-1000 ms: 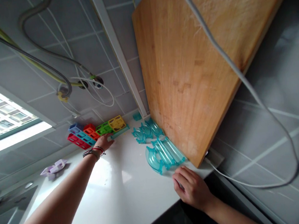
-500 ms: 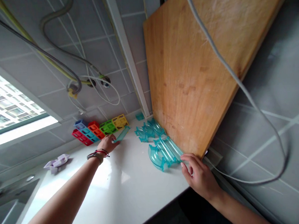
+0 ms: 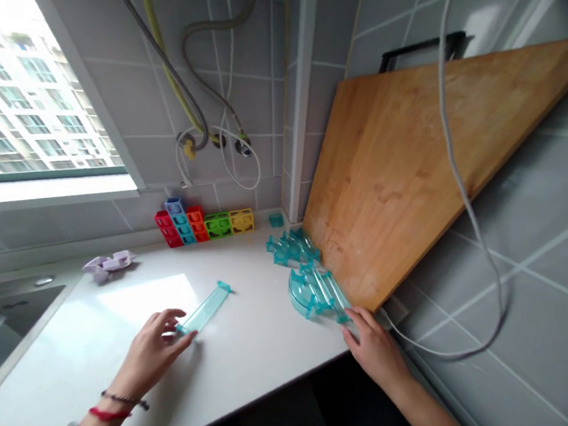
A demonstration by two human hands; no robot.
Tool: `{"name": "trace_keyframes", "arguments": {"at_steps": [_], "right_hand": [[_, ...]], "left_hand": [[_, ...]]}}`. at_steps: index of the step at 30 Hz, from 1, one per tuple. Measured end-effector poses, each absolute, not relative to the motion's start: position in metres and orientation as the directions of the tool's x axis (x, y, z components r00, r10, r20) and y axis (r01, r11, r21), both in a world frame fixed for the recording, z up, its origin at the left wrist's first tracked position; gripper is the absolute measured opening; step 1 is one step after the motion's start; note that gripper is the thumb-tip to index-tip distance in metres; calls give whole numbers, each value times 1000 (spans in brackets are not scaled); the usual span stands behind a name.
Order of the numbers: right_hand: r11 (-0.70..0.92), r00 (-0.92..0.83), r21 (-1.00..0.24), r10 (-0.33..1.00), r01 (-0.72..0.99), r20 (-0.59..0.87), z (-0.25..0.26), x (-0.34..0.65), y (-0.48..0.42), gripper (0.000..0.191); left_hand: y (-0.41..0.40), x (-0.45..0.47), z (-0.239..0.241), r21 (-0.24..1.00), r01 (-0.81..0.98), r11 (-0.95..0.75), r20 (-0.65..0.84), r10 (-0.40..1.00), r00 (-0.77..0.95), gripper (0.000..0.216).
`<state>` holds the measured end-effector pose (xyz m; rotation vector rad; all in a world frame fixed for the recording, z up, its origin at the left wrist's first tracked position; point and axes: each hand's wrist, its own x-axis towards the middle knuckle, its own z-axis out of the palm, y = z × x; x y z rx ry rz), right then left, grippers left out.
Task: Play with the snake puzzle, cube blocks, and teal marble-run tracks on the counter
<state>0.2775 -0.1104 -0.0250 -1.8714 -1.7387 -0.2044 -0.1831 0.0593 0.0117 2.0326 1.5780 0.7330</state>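
Hand pos.: the L hand pinches the near end of a straight, translucent teal plastic track strip, thumb on the near side, fingers on the far side. The strip is over the open middle of the glossy white bench, its far end pointing away & to the R. The R hand is partly curled, fingertips at the near end of a straight, translucent teal plastic trough by the front edge; whether it grips or merely touches, this angle doesn't show.

Adj. items: a curved, translucent teal plastic channel lies just L of the trough; a large, rectangular wooden board stands tilted on its R.

Handling (judgement):
1. Hold the strip by its side edges, w/ light pressure; thin plastic would prob. flex if squeezed hard.
2. Keep the strip level & watch its far-end lugs, which may catch on other pcs.
3. Steady the trough w/ the R hand; avoid pushing it into the board or off the edge.
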Motion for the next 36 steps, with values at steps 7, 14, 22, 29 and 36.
{"name": "trace_keyframes", "arguments": {"at_steps": [7, 14, 22, 29, 36], "right_hand": [[-8, 287, -518, 840, 855, 461, -27, 276, -125, 40], [-48, 490, -645, 694, 763, 528, -12, 257, -156, 44], [106, 691, -988, 706, 109, 152, 4, 226, -158, 73], [-49, 257, -962, 959, -270, -121, 33, 142, -116, 49], [-145, 222, -982, 960, -123, -170, 11, 102, -11, 65]], "left_hand": [[-24, -226, -8, 847, 525, -80, 96, 995, -3, 60], [-38, -213, -17, 656, 654, -376, 345, 921, 183, 40], [-33, -203, 13, 751, 622, -221, 110, 971, 212, 40], [27, -195, 25, 798, 603, -8, -144, 969, 203, 46], [79, -159, 27, 925, 373, 69, -178, 947, 267, 32]]}}
